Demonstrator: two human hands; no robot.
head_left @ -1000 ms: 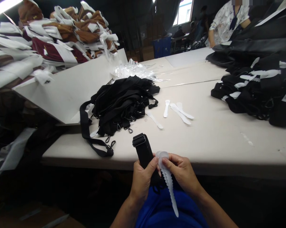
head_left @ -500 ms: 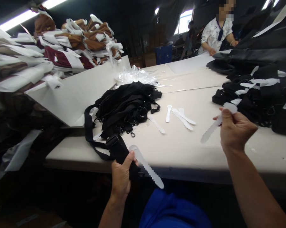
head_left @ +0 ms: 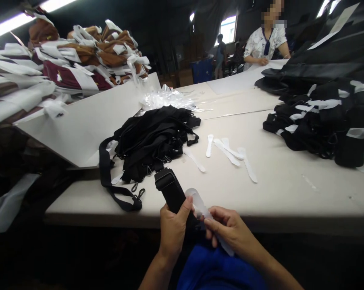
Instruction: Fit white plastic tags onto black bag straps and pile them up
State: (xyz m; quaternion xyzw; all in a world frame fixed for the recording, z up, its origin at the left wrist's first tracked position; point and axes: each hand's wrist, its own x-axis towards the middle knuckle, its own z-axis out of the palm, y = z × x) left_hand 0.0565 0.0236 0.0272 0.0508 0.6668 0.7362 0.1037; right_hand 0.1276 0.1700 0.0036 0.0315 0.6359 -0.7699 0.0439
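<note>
My left hand (head_left: 173, 229) grips a folded black strap (head_left: 169, 189) with a buckle at its top, held just over the table's near edge. A translucent white serrated plastic strip (head_left: 200, 206) lies against the strap, and my right hand (head_left: 227, 228) pinches that strip from the right. Both hands sit close together above my blue-clad lap. Several more white serrated strips (head_left: 230, 155) lie loose on the table beyond. A heap of black straps with metal clips (head_left: 153, 139) rests to the upper left of my hands.
The white table (head_left: 278, 189) holds a pile of black straps fitted with white strips (head_left: 321, 117) at right. Stacked brown and maroon bags in white wrapping (head_left: 48, 68) sit on a tilted board (head_left: 88, 117) at left. Clear plastic bags (head_left: 166, 98) lie behind. A person (head_left: 265, 44) works at the far end.
My right hand came back from the right, leaving a white strip on the table, and now pinches the strip held against the black strap. The left hand has stayed on the strap.
</note>
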